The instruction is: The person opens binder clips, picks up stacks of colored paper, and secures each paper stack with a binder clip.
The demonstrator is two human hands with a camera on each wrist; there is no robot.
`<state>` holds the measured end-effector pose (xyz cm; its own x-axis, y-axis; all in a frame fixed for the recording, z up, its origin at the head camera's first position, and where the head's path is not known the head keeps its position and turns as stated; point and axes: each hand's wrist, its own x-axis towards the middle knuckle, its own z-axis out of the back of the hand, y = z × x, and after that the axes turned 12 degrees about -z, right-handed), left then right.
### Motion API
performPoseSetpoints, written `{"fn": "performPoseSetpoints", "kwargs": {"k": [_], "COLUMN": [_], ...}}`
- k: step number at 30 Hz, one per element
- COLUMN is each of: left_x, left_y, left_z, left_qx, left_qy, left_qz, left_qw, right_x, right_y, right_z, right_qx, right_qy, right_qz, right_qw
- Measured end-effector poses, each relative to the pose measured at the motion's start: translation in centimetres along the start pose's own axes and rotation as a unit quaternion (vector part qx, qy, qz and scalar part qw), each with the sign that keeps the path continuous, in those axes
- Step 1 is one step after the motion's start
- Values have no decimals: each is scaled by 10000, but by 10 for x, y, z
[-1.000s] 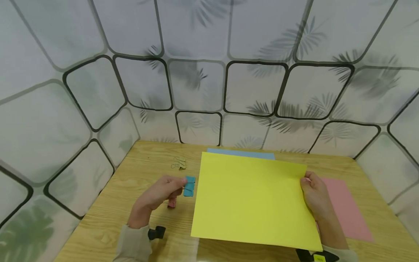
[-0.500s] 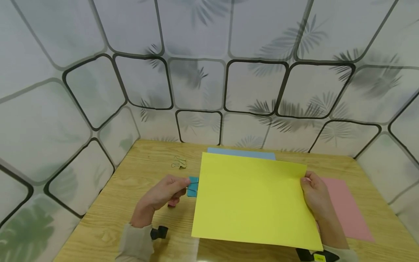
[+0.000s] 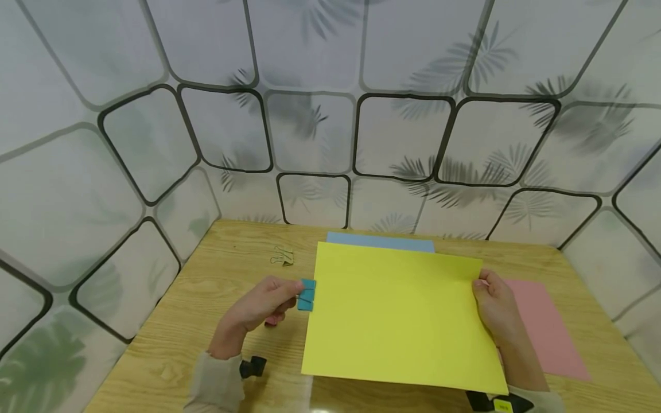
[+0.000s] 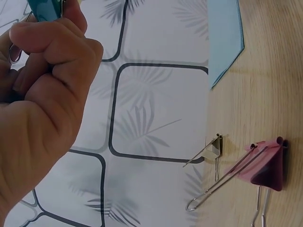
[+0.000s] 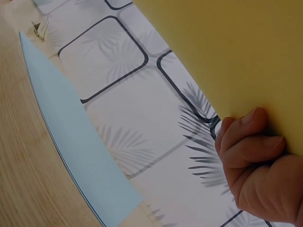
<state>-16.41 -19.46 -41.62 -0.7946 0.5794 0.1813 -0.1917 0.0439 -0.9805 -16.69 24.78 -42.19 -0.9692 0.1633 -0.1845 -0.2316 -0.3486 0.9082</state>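
Note:
My left hand [image 3: 263, 304] pinches a blue binder clip [image 3: 306, 295] by its handle end. The clip meets the left edge of a yellow sheet of paper [image 3: 403, 315], or several sheets together; I cannot tell whether it bites on the paper. My right hand [image 3: 501, 307] grips that yellow paper at its right edge, holding it up and tilted above the table. In the left wrist view the left hand's [image 4: 52, 71] fingers curl below the blue clip [image 4: 46, 8]. Fingers of the right hand [image 5: 260, 165] lie bent against the paper's underside [image 5: 236, 56] in the right wrist view.
A yellowish binder clip [image 3: 283, 256] lies behind the left hand. A pink binder clip [image 4: 267, 165] on the wooden table [image 3: 170, 321] is mostly hidden by that hand in the head view. Blue paper [image 3: 379, 241] lies at the back, pink paper [image 3: 555, 332] at right. Patterned walls [image 3: 403, 137] enclose the table.
The left hand has moved right with the blue binder clip, from beside the yellow paper up to its left edge. The right hand and paper have barely moved.

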Motion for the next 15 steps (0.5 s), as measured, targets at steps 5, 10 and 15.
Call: {"fn": "performPoseSetpoints", "kwargs": {"k": [5, 10, 15], "left_x": [3, 3, -5], "left_y": [-2, 0, 4], "left_z": [-3, -2, 9], "left_qx": [226, 236, 41], "left_qy": [-242, -220, 437], "left_qz": [406, 566, 181], "left_qw": [9986, 9979, 9989], "right_x": [-1, -3, -4], "right_y": [2, 4, 6], "right_z": [0, 0, 1], "right_qx": [-93, -178, -171], "right_qy": [7, -118, -214], "right_qz": [-65, -17, 42], "right_qw": [9999, 9998, 9996]}}
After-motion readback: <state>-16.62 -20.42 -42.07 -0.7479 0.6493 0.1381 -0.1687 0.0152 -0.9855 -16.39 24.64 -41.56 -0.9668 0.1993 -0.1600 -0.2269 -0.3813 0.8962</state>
